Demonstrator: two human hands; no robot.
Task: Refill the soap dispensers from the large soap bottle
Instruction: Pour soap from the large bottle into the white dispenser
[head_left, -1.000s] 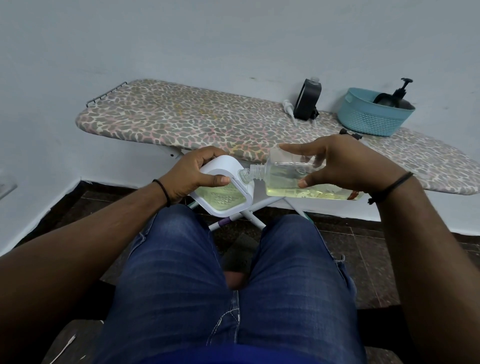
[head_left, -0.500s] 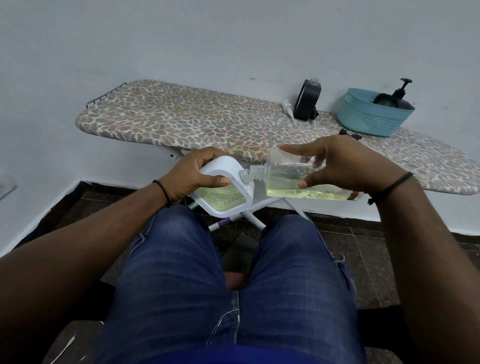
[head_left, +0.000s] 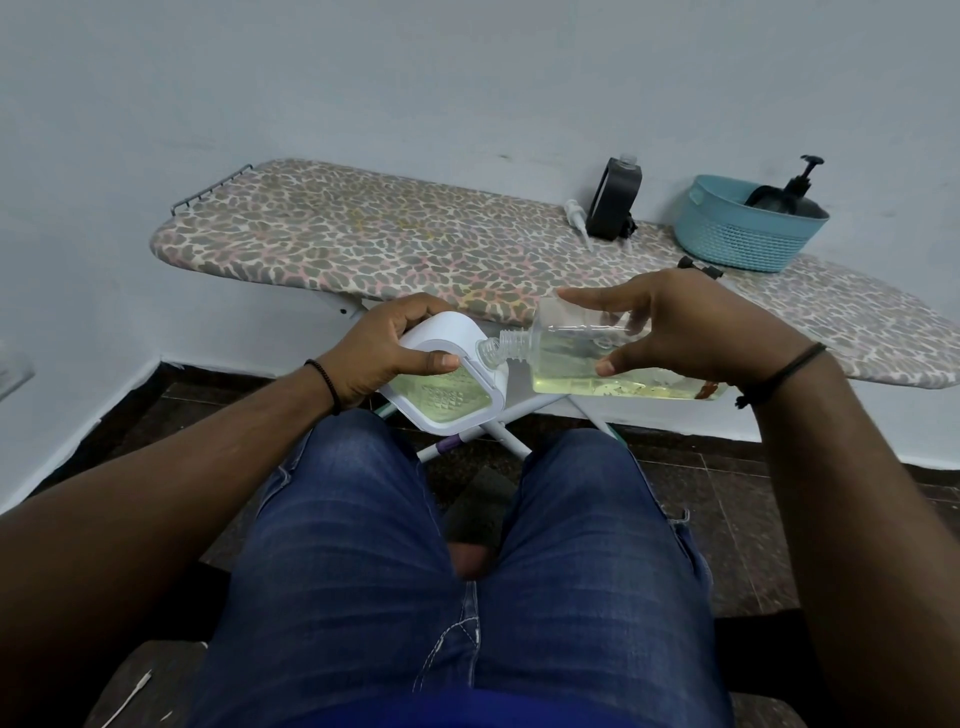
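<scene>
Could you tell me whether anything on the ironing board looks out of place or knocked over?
Yes: a white pump head lies loose on its side on the ironing board, beside the upright dark dispenser, apparently removed from one.

Bare forearms, blue jeans (head_left: 363, 545) — pale stitching, thin black bracelet (head_left: 324, 382) on each wrist — blue shirt hem.

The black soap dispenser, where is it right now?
In the head view it stands on the ironing board against the wall, right of centre, black soap dispenser just left of the blue basket.
</scene>
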